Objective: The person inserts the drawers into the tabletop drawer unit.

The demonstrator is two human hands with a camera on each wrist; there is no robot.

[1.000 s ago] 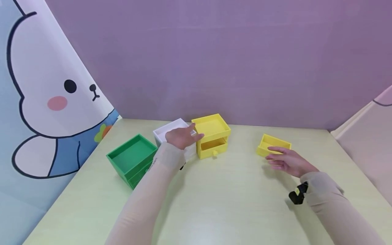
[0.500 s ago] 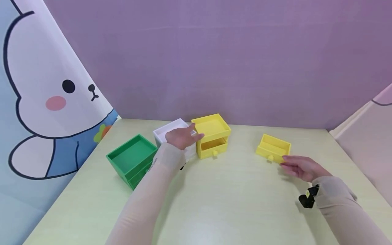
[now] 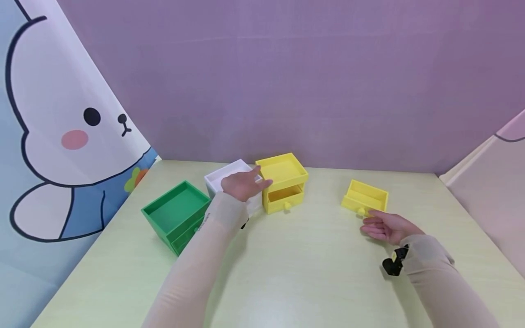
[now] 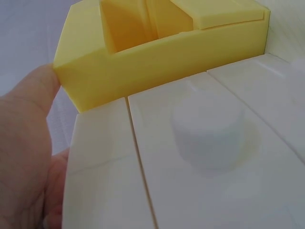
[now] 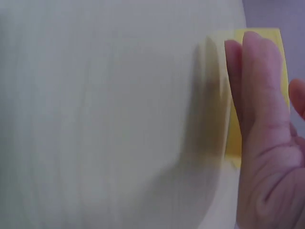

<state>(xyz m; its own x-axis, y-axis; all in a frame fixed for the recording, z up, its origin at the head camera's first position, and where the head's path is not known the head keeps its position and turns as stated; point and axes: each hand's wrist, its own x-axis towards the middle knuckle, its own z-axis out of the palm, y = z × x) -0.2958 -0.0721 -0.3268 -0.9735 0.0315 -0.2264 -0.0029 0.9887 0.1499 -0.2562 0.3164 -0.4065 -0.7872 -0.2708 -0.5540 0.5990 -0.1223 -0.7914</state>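
Observation:
My left hand [image 3: 242, 183] lies over the white drawer box [image 3: 221, 173], with a finger and thumb spread toward the yellow cabinet [image 3: 283, 171] beside it. In the left wrist view, one digit touches the corner of that cabinet [image 4: 167, 57]; the other fingers are mostly hidden behind the white box [image 4: 200, 191]. The cabinet's upper slot is a gap, and its lower drawer [image 3: 285, 202] sticks out a little. A loose yellow drawer [image 3: 365, 196] stands on the table at the right. Beside its round knob, my right hand [image 3: 389, 227] has its fingers fairly straight; contact is unclear.
A green drawer box [image 3: 177, 212] stands at the left, partly hidden by the left forearm. The pale table [image 3: 303, 273] ends at a purple backdrop [image 3: 262, 82]. A cartoon cloth [image 3: 53, 114] hangs on the left side.
My right hand first drew back from over the loose drawer to its right front corner, then shifted left toward the knob. The left hand and the boxes have stayed in place.

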